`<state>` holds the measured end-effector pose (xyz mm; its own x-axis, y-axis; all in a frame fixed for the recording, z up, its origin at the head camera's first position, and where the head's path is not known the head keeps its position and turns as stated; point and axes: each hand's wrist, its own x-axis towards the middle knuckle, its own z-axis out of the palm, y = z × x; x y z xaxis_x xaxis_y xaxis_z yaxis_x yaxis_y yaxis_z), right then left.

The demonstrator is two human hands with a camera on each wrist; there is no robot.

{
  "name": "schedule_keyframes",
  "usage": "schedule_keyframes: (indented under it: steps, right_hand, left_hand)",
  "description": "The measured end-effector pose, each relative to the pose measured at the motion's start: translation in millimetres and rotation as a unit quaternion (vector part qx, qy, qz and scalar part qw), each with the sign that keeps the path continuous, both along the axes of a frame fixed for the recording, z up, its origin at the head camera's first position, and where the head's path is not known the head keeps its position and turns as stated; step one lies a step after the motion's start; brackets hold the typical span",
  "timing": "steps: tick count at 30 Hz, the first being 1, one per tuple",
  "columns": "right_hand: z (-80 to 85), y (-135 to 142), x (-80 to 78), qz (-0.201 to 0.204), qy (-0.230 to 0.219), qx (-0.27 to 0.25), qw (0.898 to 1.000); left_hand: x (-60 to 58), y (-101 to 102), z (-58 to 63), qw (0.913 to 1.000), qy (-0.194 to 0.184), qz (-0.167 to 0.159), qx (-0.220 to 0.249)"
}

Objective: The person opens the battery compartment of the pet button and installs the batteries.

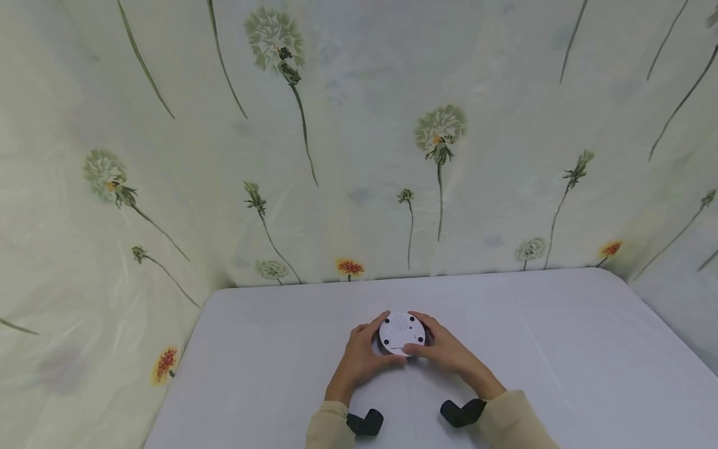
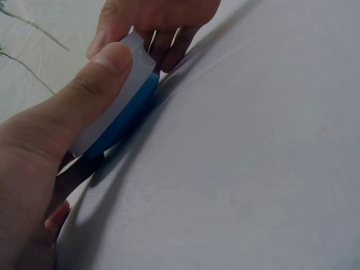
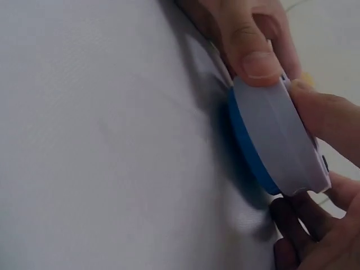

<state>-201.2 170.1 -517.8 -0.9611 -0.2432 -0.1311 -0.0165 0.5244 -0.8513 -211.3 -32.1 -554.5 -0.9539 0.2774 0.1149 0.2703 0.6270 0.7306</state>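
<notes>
A round plastic device (image 1: 401, 332), white with a blue face, is held just above the table with its white underside up. Small speaker holes, several dark round feet and a cover outline show on that underside. My left hand (image 1: 363, 358) grips the left side, its thumb along the white rim in the left wrist view. On the right side my right hand (image 1: 449, 349) holds it between thumb and fingers; the right thumb (image 1: 415, 350) lies on the underside near the cover outline. In the right wrist view the blue face (image 3: 247, 149) points toward the tabletop.
A white cloth (image 1: 269, 349) covers the table. Flower-printed curtains (image 1: 359, 143) hang behind it and at both sides. Black camera mounts (image 1: 366, 423) sit at both wrists, by the beige sleeves (image 1: 331, 427).
</notes>
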Motion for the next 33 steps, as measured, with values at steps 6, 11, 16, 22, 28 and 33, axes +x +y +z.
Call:
schedule_keyframes:
  steps: [6, 11, 16, 22, 28, 33]
  right_hand:
    - [1.1, 2.7, -6.3, 0.007, -0.036, -0.046, 0.998]
    - [3.7, 3.6, -9.0, 0.004, -0.050, -0.054, 0.997]
    - [5.6, 2.1, -11.2, 0.011, -0.047, -0.047, 0.998]
    - [6.2, 2.1, -12.6, 0.010, -0.045, -0.043, 0.998]
    - [4.2, 1.4, -11.6, 0.012, -0.027, -0.042, 0.999]
    - [-3.1, 2.4, -5.7, 0.000, -0.030, -0.028, 0.999]
  left_hand:
    - [-0.8, 0.7, 3.2, 0.9999, 0.001, 0.012, 0.000]
    - [-1.5, 1.4, 3.1, 0.9999, 0.002, 0.015, 0.001]
    - [-3.3, 1.5, 1.5, 0.9998, -0.004, 0.019, 0.000]
    - [-4.8, 2.6, 3.3, 0.9998, -0.005, 0.017, -0.004]
    - [-3.1, 3.3, 4.9, 0.9998, 0.000, 0.018, -0.002]
    - [1.2, 2.7, 3.8, 0.9998, 0.003, 0.017, -0.001]
